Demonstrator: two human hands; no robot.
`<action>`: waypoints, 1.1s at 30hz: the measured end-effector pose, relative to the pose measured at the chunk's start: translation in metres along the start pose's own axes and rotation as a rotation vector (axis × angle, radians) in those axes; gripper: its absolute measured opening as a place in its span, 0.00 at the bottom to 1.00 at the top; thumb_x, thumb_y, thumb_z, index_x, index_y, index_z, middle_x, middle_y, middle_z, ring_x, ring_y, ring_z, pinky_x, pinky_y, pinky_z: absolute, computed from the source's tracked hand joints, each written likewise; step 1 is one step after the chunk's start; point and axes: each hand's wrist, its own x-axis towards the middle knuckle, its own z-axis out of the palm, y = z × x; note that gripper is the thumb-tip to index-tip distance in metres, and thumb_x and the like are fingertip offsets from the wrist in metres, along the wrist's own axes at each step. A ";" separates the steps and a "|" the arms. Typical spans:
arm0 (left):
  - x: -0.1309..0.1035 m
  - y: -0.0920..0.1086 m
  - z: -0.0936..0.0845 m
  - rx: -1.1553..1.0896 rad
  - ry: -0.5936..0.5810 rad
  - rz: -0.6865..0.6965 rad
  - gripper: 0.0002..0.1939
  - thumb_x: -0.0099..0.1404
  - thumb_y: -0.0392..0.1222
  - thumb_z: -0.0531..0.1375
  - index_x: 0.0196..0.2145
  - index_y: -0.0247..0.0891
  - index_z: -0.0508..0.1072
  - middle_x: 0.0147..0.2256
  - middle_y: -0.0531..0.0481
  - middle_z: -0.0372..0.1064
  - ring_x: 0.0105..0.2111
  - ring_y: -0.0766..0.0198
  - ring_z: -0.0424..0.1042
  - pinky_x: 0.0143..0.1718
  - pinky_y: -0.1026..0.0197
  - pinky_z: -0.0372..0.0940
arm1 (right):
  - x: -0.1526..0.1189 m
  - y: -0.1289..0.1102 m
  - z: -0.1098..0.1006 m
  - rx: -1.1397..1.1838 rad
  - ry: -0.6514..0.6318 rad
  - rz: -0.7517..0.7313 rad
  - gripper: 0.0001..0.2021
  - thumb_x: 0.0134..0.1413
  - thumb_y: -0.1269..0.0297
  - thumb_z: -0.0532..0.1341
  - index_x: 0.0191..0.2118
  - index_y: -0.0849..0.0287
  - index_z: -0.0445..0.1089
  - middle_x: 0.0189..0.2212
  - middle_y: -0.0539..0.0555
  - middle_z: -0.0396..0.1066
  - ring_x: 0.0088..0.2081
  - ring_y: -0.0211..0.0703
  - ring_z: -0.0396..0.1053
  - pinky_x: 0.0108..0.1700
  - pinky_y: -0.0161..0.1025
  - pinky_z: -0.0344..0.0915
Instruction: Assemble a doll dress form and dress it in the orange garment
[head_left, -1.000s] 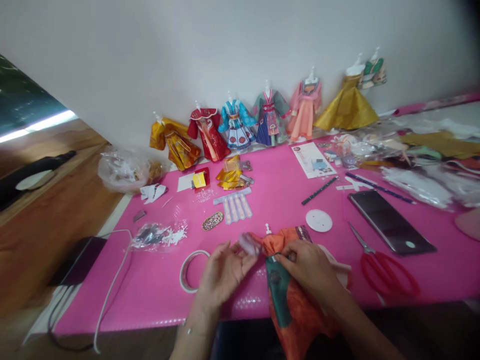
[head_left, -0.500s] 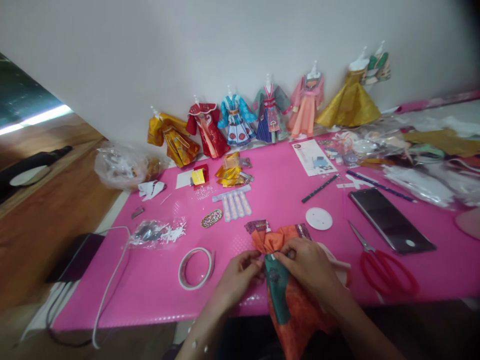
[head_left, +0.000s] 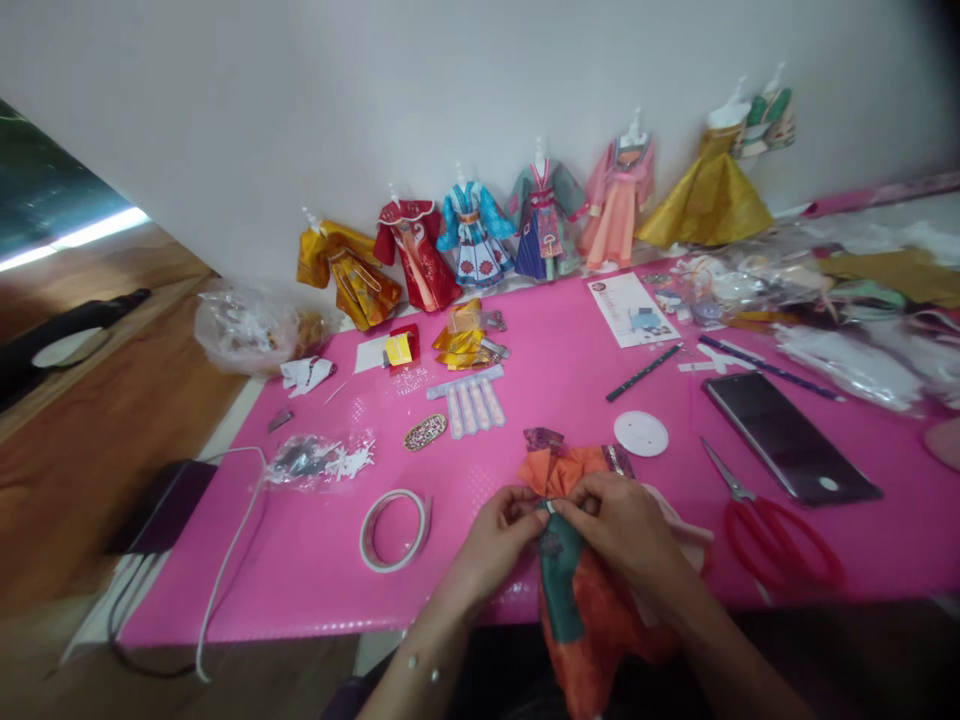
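Note:
An orange doll dress with a green front panel lies over the table's front edge, its skirt hanging down toward me. My left hand pinches the waist from the left, thumb and fingers closed at the top of the green panel. From the right, my right hand pinches the same waist, its thumb close to the left thumb. A small white bit shows between the thumbs. Patterned cuffs end the orange sleeves above my hands. The fingertips partly hide the waist.
Red-handled scissors and a black phone lie to the right, a white disc beyond my right hand. A tape roll sits left. Dressed doll forms, including a blue one, lean along the wall. Plastic bags crowd the right.
My left hand has moved up and right onto the dress's waist, its thumb now meeting the right thumb. The left sleeve has shifted inward. The view has tilted slightly.

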 end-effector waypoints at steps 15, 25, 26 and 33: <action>0.013 0.020 -0.029 0.236 0.330 0.264 0.07 0.59 0.43 0.64 0.30 0.37 0.73 0.28 0.53 0.69 0.29 0.64 0.66 0.34 0.62 0.60 | 0.002 -0.004 -0.004 0.015 -0.017 0.016 0.09 0.53 0.64 0.64 0.23 0.56 0.69 0.21 0.48 0.70 0.27 0.41 0.67 0.30 0.37 0.54; 0.042 0.026 -0.042 0.159 0.145 0.397 0.21 0.58 0.51 0.68 0.46 0.38 0.76 0.36 0.48 0.71 0.33 0.61 0.67 0.40 0.58 0.62 | -0.001 -0.004 -0.007 0.080 0.043 -0.046 0.10 0.56 0.61 0.60 0.25 0.56 0.70 0.21 0.48 0.68 0.27 0.42 0.66 0.31 0.38 0.55; 0.043 0.028 -0.043 0.150 0.119 0.409 0.20 0.56 0.52 0.69 0.42 0.37 0.77 0.39 0.46 0.71 0.35 0.60 0.68 0.41 0.58 0.63 | -0.001 -0.004 -0.007 0.086 0.046 -0.048 0.10 0.56 0.61 0.59 0.25 0.56 0.70 0.21 0.48 0.68 0.27 0.42 0.66 0.31 0.38 0.55; 0.049 0.036 -0.041 0.077 0.008 0.439 0.17 0.53 0.52 0.71 0.27 0.37 0.73 0.37 0.48 0.71 0.39 0.59 0.69 0.42 0.59 0.62 | 0.000 -0.005 -0.006 0.097 0.039 -0.073 0.10 0.56 0.62 0.59 0.25 0.57 0.69 0.22 0.49 0.68 0.27 0.42 0.66 0.32 0.38 0.55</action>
